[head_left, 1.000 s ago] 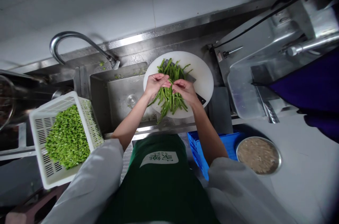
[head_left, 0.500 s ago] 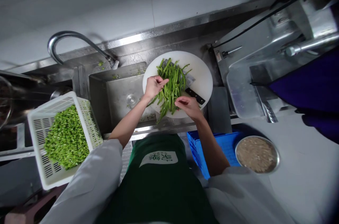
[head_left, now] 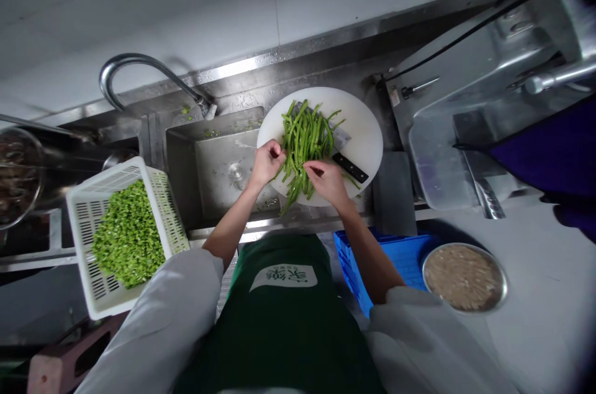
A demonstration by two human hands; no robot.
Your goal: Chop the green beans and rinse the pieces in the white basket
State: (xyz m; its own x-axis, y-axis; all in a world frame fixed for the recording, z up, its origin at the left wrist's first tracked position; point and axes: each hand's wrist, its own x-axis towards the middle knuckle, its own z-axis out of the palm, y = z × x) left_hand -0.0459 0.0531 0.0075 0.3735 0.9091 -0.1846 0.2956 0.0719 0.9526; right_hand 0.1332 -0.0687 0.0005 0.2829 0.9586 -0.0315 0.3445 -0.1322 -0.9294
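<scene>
A pile of long green beans [head_left: 303, 136] lies on a round white cutting board [head_left: 365, 111] set over the right part of the sink. At the left side of the pile, my left hand [head_left: 269, 162] has its fingers curled closed, and what is in them is hidden. My right hand [head_left: 326, 182] pinches at a green bean on the front of the pile, thumb and fingertips together. Just right of the beans, a black knife handle [head_left: 350, 168] shows on the board; its blade is mostly covered.
A metal sink [head_left: 218, 164] with a curved faucet [head_left: 139, 59] lies to the left. Chopped greens [head_left: 130, 236] fill a white basket [head_left: 84, 257]. On the right are a blue crate [head_left: 405, 257], a round metal bowl [head_left: 465, 276], a clear plastic tub [head_left: 433, 158] and someone's purple sleeve [head_left: 549, 146].
My left hand has drawn back toward the left edge of the pile and curled its fingers. My right hand has moved up and slightly left over the beans. The view has shifted slightly.
</scene>
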